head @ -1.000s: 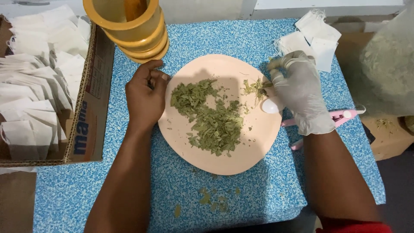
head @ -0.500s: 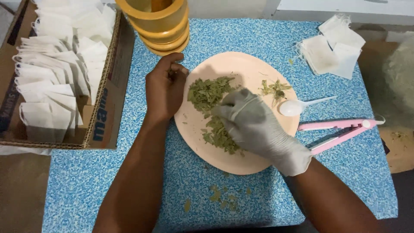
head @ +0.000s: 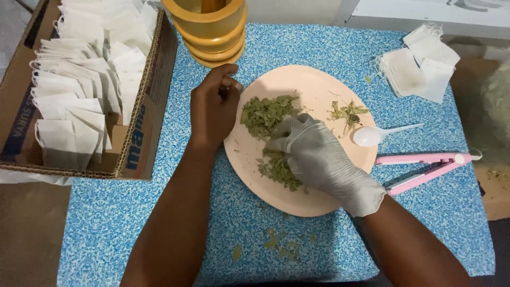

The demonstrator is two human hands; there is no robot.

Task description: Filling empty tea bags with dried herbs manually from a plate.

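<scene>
While the pink plate point(head: 319, 196) is steadied at its left rim by the bare left hand point(head: 215, 109), fingers curled loosely and empty, the gloved right hand point(head: 319, 157) is pressed, fingers bent, into the dried green leaves point(head: 265, 114) heaped mid-plate.
</scene>
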